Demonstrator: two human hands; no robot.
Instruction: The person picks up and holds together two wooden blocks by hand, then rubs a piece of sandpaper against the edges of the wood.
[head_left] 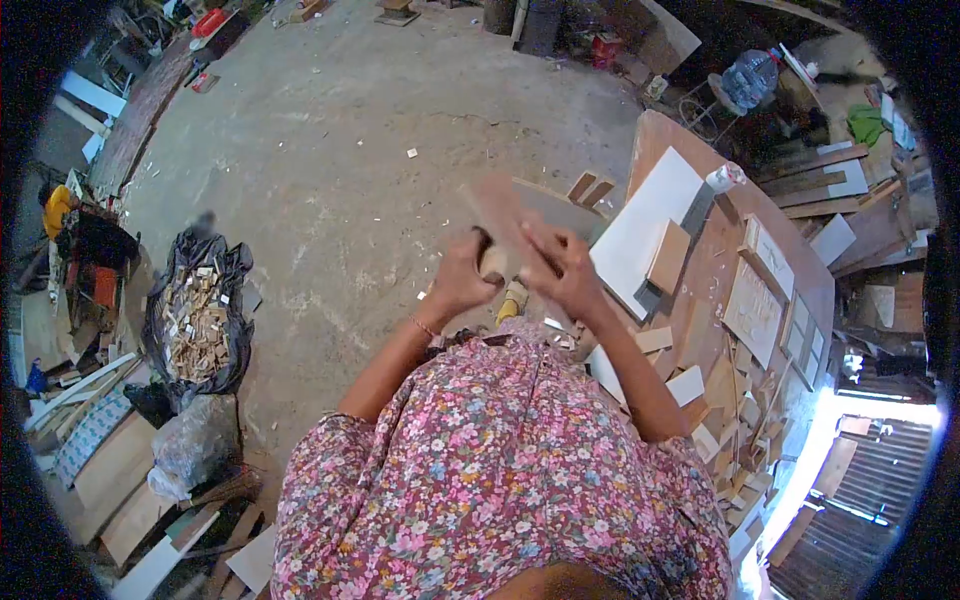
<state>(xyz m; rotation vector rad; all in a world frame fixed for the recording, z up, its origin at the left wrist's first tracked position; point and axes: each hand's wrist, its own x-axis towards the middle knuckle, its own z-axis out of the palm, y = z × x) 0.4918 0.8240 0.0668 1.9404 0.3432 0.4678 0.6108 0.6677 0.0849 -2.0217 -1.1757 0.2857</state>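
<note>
the left hand (466, 280) and the right hand (568, 275) were both closed on pieces, off the left edge of the table (655, 130).
the left was curled around a pale piece (494, 262); the right pinched a flat board (500, 213), so blurred that i could not tell whether the two pieces touched. in my judgement, the board could slip, because the fingers seemed to hold only its lower end, and it could then drop on the foot (512, 302) below. a wide swing to the right could also strike the white panel (655, 205) along that left edge, or the brown block (668, 255) near it.
</note>
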